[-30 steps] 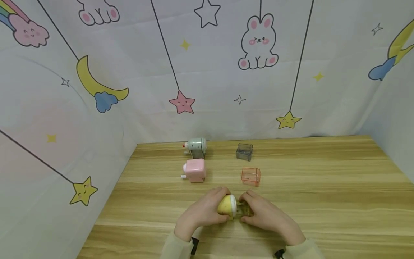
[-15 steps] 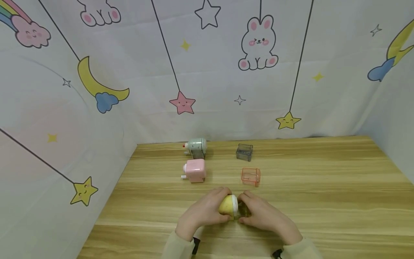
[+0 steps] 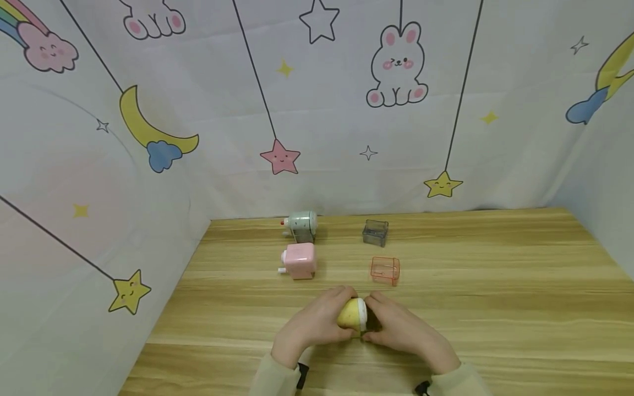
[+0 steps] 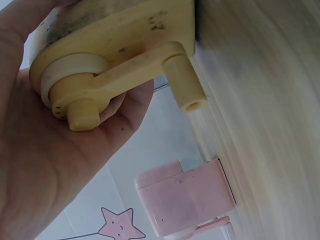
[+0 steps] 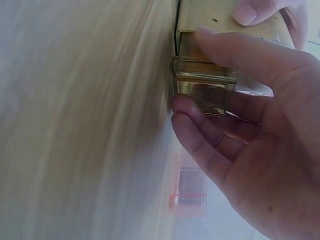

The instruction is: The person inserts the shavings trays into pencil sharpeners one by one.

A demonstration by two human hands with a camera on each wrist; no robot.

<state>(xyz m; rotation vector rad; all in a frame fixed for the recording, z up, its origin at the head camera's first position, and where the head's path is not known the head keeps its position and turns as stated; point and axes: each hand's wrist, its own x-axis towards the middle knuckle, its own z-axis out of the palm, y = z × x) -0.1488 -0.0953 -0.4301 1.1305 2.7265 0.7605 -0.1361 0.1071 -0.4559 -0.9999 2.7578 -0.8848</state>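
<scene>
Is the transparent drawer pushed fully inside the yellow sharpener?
Not fully: the right wrist view shows the drawer protruding beyond the edge of the yellow sharpener.

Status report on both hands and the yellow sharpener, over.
Left hand grips yellow sharpener. Right hand holds its see-through drawer, partly out. Nothing visibly in the way.

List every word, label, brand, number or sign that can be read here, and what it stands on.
None readable.
Yellow pencil sharpener: dark specks, no legible lettering.
Grey-green pencil sharpener: dark marks, too small to read.
Backdrop: drawings such as stars and a rabbit, no lettering I can make out.
</scene>
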